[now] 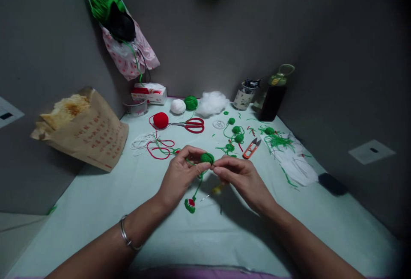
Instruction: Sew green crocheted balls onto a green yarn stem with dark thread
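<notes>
My left hand pinches a small green crocheted piece between thumb and fingers above the table. Touching its right side are the closed fingertips of my right hand; whatever they pinch is too small to make out. A crochet hook with a yellow handle shows below the right fingers, its metal tip pointing left. Green yarn runs down from the held piece to a crocheted piece in green, white and red, which lies on the pale table cover.
Beyond my hands lie red-handled scissors, a red yarn ball, white stuffing and orange snips. A paper bag stands left. Green yarn scraps, a dark bottle and a black object are right.
</notes>
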Tool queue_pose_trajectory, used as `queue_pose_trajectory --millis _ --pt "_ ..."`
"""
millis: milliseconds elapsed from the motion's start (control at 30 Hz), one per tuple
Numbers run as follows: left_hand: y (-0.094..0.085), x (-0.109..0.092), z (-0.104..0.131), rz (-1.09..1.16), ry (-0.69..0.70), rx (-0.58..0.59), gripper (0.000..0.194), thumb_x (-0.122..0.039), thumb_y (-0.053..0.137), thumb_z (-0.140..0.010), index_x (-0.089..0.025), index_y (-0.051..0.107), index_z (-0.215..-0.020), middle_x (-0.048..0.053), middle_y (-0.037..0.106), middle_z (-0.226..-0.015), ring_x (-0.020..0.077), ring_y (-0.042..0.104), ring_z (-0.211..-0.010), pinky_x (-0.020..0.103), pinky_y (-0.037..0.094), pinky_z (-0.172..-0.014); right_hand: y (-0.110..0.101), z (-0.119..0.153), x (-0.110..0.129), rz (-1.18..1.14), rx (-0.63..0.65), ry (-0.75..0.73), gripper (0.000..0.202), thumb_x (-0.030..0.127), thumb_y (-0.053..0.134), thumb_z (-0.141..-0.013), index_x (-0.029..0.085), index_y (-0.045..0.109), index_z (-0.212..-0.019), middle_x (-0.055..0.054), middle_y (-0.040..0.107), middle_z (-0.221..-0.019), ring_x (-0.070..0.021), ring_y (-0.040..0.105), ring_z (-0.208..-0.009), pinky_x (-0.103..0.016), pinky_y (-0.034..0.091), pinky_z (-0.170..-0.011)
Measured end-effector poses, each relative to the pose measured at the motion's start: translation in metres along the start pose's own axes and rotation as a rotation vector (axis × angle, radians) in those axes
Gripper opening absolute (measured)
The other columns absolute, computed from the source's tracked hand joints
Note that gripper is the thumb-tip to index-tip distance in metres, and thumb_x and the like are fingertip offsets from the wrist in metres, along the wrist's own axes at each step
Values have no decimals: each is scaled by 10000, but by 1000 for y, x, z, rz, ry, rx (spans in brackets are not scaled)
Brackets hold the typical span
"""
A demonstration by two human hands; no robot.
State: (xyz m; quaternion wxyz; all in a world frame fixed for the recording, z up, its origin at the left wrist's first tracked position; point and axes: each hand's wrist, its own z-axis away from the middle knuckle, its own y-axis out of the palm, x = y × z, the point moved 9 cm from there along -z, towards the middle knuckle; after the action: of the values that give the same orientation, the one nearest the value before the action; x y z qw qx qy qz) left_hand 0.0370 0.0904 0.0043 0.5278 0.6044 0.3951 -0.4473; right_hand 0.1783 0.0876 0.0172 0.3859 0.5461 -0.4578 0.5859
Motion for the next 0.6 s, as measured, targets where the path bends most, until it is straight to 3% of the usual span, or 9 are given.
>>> queue_pose_trajectory --millis 100,300,367,500,600 --pt "-5 -2 -1 -59 10 -41 239 -224 774 -748 -203 647 -949 0 651 -871 153 605 -804 257 467 -706 6 -1 -6 -26 99 58 204 361 705 -840 176 713 -923 -1 626 -702 -123 561 -625 -254 442 -614" --pt "1 6 -1 -138 18 22 213 -243 796 -720 -192 660 -876 11 669 -857 166 620 -816 281 478 -743 5 -2 -10 -152 63 61 291 387 749 -806 196 579 -944 31 611 -692 -114 594 -573 -234 456 -563" --pt "3 10 0 -151 -7 53 209 -258 782 -741 -195 673 -907 18 677 -891 165 622 -828 283 476 -756 0 -2 -5 -34 56 26 237 400 679 -866 193 601 -953 21 616 -659 -128 596 -558 -249 453 -556" --pt "10 15 1 -164 -76 109 242 -253 769 -753 -198 701 -979 22 673 -884 160 601 -813 280 475 -746 -20 0 18 286 -80 -140 175 342 631 -904 191 719 -908 -30 651 -772 -137 579 -634 -271 423 -595" --pt "16 18 4 -166 -132 155 231 -229 779 -723 -196 720 -944 22 674 -839 160 586 -765 285 472 -713 -14 0 21 265 -2 -178 117 300 694 -850 199 734 -807 -34 644 -810 -159 573 -758 -277 422 -654"
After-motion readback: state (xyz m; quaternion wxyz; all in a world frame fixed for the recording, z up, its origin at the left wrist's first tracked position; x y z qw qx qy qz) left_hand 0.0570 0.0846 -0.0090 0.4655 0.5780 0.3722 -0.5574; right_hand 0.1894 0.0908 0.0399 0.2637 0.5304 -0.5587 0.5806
